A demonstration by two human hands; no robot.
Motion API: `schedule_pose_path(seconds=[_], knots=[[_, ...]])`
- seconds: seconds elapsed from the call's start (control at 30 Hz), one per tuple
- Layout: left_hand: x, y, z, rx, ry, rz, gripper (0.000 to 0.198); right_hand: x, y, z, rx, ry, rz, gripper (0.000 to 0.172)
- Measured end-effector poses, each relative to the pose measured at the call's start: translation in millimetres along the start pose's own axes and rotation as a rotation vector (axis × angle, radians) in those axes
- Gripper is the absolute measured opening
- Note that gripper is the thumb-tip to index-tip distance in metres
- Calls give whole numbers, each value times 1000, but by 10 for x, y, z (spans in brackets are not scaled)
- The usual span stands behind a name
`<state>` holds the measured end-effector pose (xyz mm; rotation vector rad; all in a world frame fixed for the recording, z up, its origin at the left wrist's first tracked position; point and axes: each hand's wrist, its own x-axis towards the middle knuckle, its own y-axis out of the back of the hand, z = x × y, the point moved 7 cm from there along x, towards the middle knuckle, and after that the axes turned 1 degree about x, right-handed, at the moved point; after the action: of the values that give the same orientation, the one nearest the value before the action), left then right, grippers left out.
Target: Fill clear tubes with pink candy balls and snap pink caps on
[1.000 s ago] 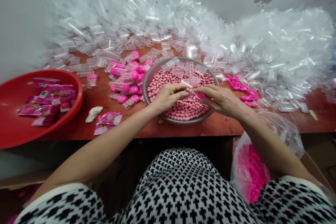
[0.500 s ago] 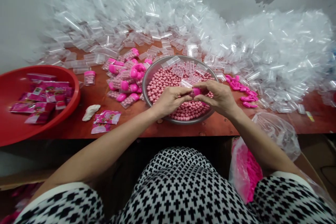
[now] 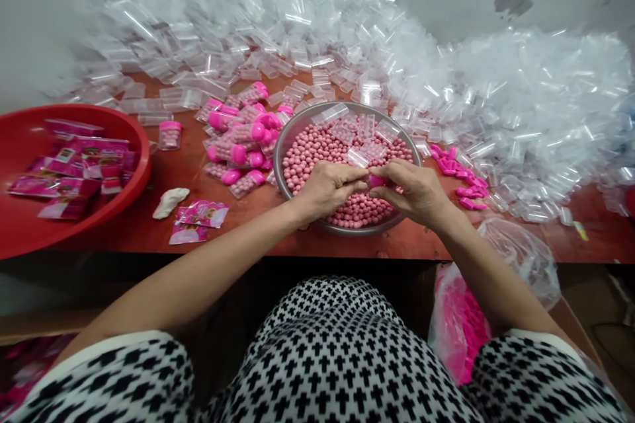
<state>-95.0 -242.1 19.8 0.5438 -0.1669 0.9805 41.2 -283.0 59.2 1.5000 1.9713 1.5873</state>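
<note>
Over a metal bowl (image 3: 342, 230) of pink candy balls (image 3: 307, 152), my two hands meet. My left hand (image 3: 330, 192) is closed, its fingers wrapped round a small tube that they mostly hide. My right hand (image 3: 414, 188) pinches the pink cap (image 3: 377, 181) at the tube's end. Several clear tubes (image 3: 364, 153) lie on the balls at the far side of the bowl. Left of the bowl is a heap of filled tubes with pink caps (image 3: 243, 139). Loose pink caps (image 3: 464, 178) lie to the right.
Clear plastic tubes (image 3: 536, 99) are piled high along the wall. A red basin (image 3: 141, 175) with pink packets stands at left, near a white lump (image 3: 171, 203) and pink sachets (image 3: 198, 219). A plastic bag of pink caps (image 3: 466, 330) hangs below the table's right front edge.
Both hands have come closer together, and the right fingers now cover more of the pink cap. The view has shifted slightly.
</note>
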Motion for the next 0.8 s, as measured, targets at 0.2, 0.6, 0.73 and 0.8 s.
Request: schedule_pose_path(seconds=[0.2, 0.6, 0.73, 0.8], knots=[[17, 1, -213, -546, 295, 54, 36, -31, 20, 303, 707, -316, 162, 41], [43, 29, -108, -331, 77, 52, 28, -114, -209, 411, 1242, -620, 143, 48], [27, 62, -121, -185, -29, 100, 19, -82, -444, 329, 1388, -758, -76, 49], [21, 63, -137, -155, -34, 103, 18, -82, -496, 320, 1434, -790, -61, 42]])
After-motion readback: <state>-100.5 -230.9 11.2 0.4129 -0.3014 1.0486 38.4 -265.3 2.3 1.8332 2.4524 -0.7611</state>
